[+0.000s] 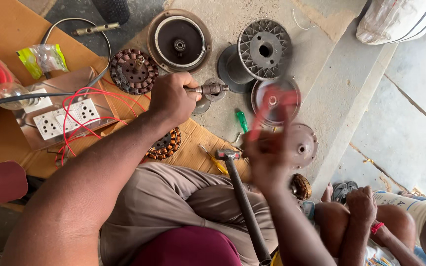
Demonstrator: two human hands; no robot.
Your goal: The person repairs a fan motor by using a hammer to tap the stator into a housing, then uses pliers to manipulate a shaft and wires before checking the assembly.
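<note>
My left hand (171,98) is clamped on a metal shaft piece (210,89) at eleven o'clock. My right hand (267,155) is blurred around a red-handled tool (272,106); I cannot tell its grip. That tool could slip toward the hammer (235,177) or the co-worker's hand (361,204).

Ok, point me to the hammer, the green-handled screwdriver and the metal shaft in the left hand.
hammer (229,154): head view, on its metal head by the knee.
green-handled screwdriver (241,120): head view, on the green handle.
metal shaft (212,89): head view, on the end sticking out of the left hand (172,98).
</note>
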